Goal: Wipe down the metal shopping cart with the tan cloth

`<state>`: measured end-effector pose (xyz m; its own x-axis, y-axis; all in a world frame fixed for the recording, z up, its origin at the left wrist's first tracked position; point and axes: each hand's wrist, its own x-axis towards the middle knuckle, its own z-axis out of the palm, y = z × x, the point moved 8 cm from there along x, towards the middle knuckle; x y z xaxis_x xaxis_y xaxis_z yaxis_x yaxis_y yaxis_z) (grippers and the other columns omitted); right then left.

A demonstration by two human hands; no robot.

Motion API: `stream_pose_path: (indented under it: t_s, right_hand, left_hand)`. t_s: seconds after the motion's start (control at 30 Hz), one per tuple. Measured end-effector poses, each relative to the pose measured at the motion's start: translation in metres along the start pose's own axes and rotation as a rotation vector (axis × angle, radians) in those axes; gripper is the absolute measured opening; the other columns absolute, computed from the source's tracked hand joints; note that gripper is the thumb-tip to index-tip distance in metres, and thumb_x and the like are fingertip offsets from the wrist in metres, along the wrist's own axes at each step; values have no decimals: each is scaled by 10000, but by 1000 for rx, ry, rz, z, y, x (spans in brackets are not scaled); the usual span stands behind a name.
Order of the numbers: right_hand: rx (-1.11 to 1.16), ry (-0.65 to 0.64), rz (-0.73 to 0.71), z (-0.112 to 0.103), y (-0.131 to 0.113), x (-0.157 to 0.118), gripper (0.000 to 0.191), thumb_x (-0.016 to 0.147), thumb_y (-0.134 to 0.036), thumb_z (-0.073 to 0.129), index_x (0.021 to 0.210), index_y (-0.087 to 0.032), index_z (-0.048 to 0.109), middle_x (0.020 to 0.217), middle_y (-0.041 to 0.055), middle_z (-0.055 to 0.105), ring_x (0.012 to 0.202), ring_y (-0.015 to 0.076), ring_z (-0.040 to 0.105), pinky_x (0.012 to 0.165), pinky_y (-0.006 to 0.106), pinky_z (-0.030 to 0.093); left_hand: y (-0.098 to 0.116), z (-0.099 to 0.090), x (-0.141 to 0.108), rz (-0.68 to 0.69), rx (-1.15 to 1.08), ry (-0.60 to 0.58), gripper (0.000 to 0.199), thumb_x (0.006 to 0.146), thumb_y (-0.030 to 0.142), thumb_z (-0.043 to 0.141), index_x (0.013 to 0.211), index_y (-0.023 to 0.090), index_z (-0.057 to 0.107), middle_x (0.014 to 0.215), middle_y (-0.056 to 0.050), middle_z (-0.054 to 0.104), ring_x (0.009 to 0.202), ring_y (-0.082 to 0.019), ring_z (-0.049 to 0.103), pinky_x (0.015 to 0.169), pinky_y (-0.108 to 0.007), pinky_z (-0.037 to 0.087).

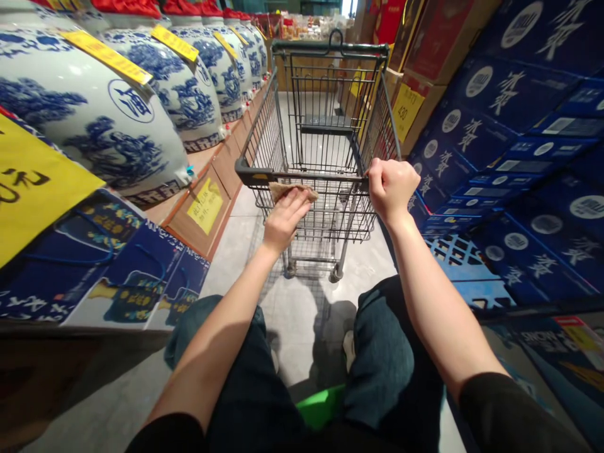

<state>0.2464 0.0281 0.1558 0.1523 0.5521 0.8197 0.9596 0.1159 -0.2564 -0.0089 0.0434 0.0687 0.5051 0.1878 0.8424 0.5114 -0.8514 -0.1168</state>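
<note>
Overall, we stand behind one wire shopping cart [321, 145] on a tiled aisle floor [292, 308], between blue-and-white porcelain jars [127, 107] along a wooden shelf [202, 207] at left and stacked blue cartons [500, 107] at right, little room either side. Left hand [285, 220] spread flat, pressing a tan cloth [292, 190] on the near rail [255, 172]; right hand [392, 189] fisted around that rail.

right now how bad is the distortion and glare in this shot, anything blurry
In the head view, the wide lens bends the glazed blue-and-white jars and blue boxes toward the top; soft glare lies on the jars; the shopping cart, left hand and right hand look fairly sharp; the far aisle is too small and soft to read.
</note>
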Motion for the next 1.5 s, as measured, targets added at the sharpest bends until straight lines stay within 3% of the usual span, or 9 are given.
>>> stream_pose_path:
  t_s: [0.1,0.2,0.4,0.57,0.73,0.87,1.03,1.2,1.5]
  right_hand:
    - [11,-6,8,0,2,0,500,1071,-360,368,627,-230,560,633,21,556,695,186,520,745,355,340]
    - [16,-8,14,0,2,0,495,1064,-363,372,627,-231,565,629,21,555,695,187,513,749,357,342]
    - [4,20,10,-3,0,0,491,1054,-353,375,612,-236,554,617,24,556,682,189,505,730,352,338]
    - [26,0,11,-3,1,0,484,1053,-357,395,609,-238,547,600,16,535,672,191,504,728,352,337]
    - [21,-5,15,-4,1,0,485,1053,-370,402,605,-239,532,602,21,533,683,194,509,728,355,332]
    - [27,-4,13,-4,1,1,479,1048,-360,393,605,-238,530,613,24,546,682,194,506,727,356,329]
    - [33,5,7,-5,0,1,476,1042,-364,400,605,-238,543,604,25,546,679,197,511,722,357,326]
    - [12,30,-19,-7,-1,0,494,1049,-368,385,601,-239,547,600,29,558,667,195,516,709,355,323]
    - [6,20,-19,-7,-1,0,490,1053,-375,383,616,-240,559,605,27,560,674,199,519,710,354,323]
  left_hand:
    - [9,-9,3,50,28,23,753,976,-26,409,1660,288,395,1664,-62,537,1629,-210,340,1284,-453,508]
    - [4,-21,8,-9,34,89,784,952,-38,422,1654,310,398,1719,-45,462,1646,-219,310,1311,-482,473]
    - [6,-18,10,-50,23,31,729,938,-45,431,1590,275,497,1599,-97,616,1571,-262,489,1265,-523,532]
    - [6,-28,17,-94,27,65,683,937,-42,441,1540,264,542,1612,-93,606,1572,-269,494,1286,-542,492]
    - [3,-16,13,-192,19,8,655,937,-36,425,1497,262,589,1632,-99,582,1582,-265,474,1252,-501,524]
    - [6,-9,7,-169,47,18,692,915,-41,450,1528,259,565,1631,-104,581,1575,-273,486,1222,-502,549]
    - [12,-15,9,-101,71,63,668,892,-32,511,1509,213,579,1551,-128,657,1530,-288,551,1197,-485,576]
    - [4,-26,15,-150,15,76,674,874,-24,506,1494,228,587,1505,-102,695,1466,-262,616,1230,-500,548]
    - [7,-16,20,-208,51,64,582,853,37,568,1391,237,665,1380,-81,748,1360,-302,660,1180,-512,574]
